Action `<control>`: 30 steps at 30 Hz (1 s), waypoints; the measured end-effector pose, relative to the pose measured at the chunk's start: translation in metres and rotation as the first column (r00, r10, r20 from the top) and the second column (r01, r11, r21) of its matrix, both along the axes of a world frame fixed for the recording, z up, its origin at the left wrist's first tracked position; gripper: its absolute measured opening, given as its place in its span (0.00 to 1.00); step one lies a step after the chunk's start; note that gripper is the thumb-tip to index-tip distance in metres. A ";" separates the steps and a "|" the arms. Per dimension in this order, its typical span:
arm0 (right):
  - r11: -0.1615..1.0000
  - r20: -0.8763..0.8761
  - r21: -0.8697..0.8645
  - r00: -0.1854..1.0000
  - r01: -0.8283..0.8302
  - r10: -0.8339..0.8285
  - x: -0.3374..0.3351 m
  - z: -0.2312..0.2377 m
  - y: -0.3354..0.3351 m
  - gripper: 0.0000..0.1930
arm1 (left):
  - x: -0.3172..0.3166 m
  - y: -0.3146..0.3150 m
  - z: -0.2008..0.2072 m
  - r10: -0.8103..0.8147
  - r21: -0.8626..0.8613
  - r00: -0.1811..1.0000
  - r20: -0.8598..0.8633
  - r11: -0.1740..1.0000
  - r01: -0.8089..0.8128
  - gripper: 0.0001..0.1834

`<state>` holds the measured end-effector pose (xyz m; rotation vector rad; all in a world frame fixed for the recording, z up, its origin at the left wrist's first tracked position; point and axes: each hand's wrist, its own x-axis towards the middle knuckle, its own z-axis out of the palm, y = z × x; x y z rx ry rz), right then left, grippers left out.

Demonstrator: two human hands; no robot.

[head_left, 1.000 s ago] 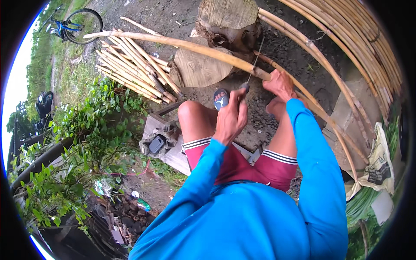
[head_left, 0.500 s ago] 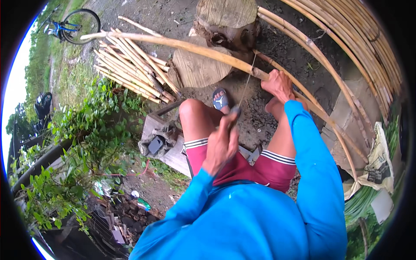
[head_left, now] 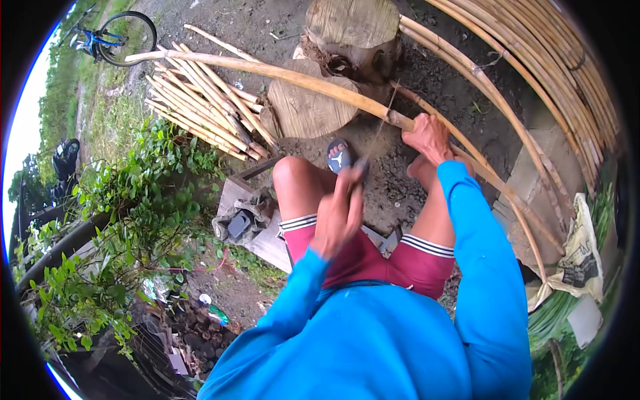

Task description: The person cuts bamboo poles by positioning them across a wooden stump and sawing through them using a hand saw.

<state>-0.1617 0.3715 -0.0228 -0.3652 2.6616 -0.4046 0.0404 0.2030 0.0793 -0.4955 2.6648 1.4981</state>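
A long curved bamboo pole runs from the upper left across my knees to the right. My right hand grips it near its middle. My left hand is closed on the handle of a thin knife, drawn back over my left thigh. The blurred blade points up toward the pole just left of my right hand. I sit in a blue long-sleeved top and red shorts, with one sandalled foot on the dark ground.
Two cut wood stumps stand beyond my knees. A bundle of short bamboo sticks lies at the left, and stacked long poles at the right. Green shrubs, a bicycle and a sack are nearby.
My left hand has pulled the knife back from near the pole toward my body. My right hand has kept its grip on the pole and barely moved.
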 end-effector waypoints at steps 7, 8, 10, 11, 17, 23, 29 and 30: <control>1.000 0.046 -0.017 0.999 0.026 -0.025 0.007 0.000 -0.016 0.18 | -0.028 -0.004 -0.010 0.011 -0.050 1.000 0.023 0.999 -0.010 0.18; 1.000 0.056 -0.005 0.998 0.023 -0.023 0.003 0.001 -0.013 0.19 | -0.009 -0.001 -0.010 0.030 -0.009 0.998 -0.061 0.999 -0.031 0.19; 0.999 0.045 0.017 0.998 0.035 -0.035 0.000 0.000 -0.008 0.19 | 0.014 0.002 -0.004 0.021 0.000 0.979 -0.202 1.000 -0.022 0.19; 0.999 0.057 0.025 0.998 0.027 -0.028 -0.001 0.000 -0.007 0.19 | 0.022 0.002 0.003 0.024 -0.006 0.961 -0.275 1.000 -0.027 0.19; 1.000 0.130 -0.004 0.992 0.007 -0.006 -0.002 -0.001 -0.013 0.19 | -0.013 -0.005 -0.005 0.012 -0.001 0.999 0.044 1.000 -0.012 0.20; 0.999 0.042 -0.027 0.998 0.038 -0.037 0.008 -0.012 -0.016 0.19 | -0.029 -0.002 -0.002 0.035 -0.026 0.997 0.062 0.999 -0.034 0.18; 0.998 0.062 0.045 0.997 0.031 -0.034 0.001 0.005 -0.004 0.20 | 0.019 -0.002 0.004 -0.003 -0.013 0.975 -0.221 1.000 0.000 0.17; 0.998 0.065 0.038 0.996 0.053 -0.056 0.002 0.006 -0.005 0.20 | 0.009 -0.002 0.001 0.003 0.033 0.996 -0.088 0.999 0.000 0.17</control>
